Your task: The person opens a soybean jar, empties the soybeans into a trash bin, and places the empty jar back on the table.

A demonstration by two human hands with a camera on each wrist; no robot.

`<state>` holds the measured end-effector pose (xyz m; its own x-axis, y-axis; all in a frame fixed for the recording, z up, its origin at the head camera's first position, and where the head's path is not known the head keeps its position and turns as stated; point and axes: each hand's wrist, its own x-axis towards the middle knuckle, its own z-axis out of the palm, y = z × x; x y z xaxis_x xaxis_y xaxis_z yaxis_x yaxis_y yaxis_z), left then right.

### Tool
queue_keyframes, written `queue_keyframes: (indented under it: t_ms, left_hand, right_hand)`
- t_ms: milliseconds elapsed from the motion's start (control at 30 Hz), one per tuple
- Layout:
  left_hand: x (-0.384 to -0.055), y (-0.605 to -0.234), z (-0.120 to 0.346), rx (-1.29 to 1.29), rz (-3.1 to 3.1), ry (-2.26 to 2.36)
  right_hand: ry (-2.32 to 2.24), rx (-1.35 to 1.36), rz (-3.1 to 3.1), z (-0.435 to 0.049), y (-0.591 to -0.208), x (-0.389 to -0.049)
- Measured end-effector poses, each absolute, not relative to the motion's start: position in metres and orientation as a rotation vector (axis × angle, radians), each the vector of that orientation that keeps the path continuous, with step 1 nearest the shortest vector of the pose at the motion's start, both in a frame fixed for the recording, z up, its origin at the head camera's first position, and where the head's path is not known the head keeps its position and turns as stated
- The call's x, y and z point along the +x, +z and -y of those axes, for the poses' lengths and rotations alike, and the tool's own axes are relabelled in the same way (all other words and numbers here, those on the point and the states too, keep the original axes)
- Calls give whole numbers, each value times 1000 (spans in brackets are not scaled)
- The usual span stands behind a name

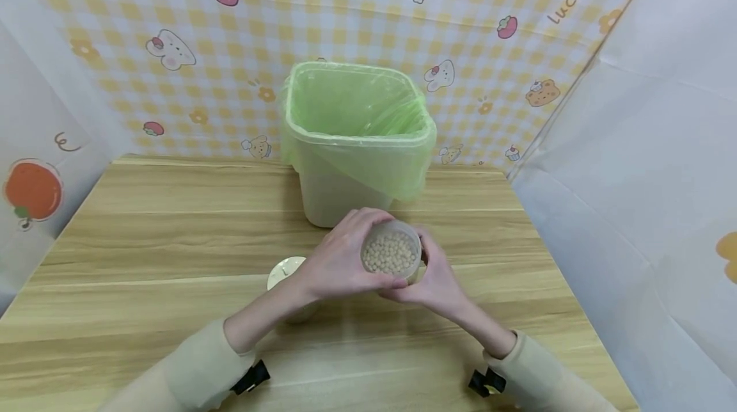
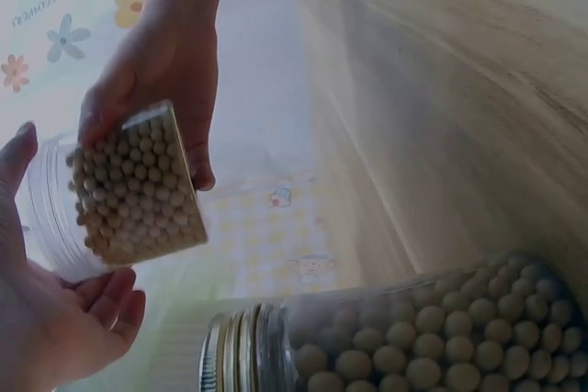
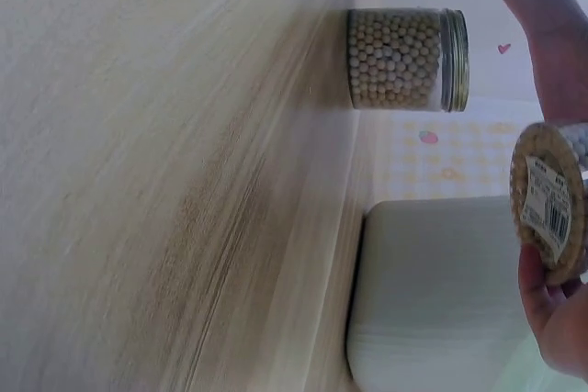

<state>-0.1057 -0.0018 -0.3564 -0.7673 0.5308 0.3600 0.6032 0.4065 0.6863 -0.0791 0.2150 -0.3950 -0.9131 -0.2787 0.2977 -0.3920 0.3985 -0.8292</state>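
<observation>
A clear round jar [image 1: 391, 253] of small beige balls is held between both hands in the head view, its top tilted toward the camera. My left hand [image 1: 340, 261] grips it around the upper part, thumb on the near side. My right hand [image 1: 435, 279] holds the jar's other side. A printed barcode label [image 3: 548, 207] on its base shows in the right wrist view. Whether a clear lid covers its mouth, I cannot tell. Under my left forearm stands a second jar [image 3: 395, 60], upright with a gold-rimmed lid and full of similar balls.
A pale bin [image 1: 340, 198] lined with a green plastic bag [image 1: 397, 159] stands behind the hands, near the back edge of the wooden table [image 1: 173, 226]. Patterned cloth [image 1: 219, 79] hangs at the back, with white sheets on both sides.
</observation>
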Motion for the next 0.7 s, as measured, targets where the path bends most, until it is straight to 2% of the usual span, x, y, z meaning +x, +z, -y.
queue_keyframes:
  t_ms: [167, 700]
  left_hand:
    - [-104, -357, 0, -971, 2560, -1261]
    - [-113, -352, 14, -1056, 2566, -1076]
  right_hand:
    - [1523, 549, 2532, -214, -397, -80]
    - [1602, 520, 2528, -244, -404, -80]
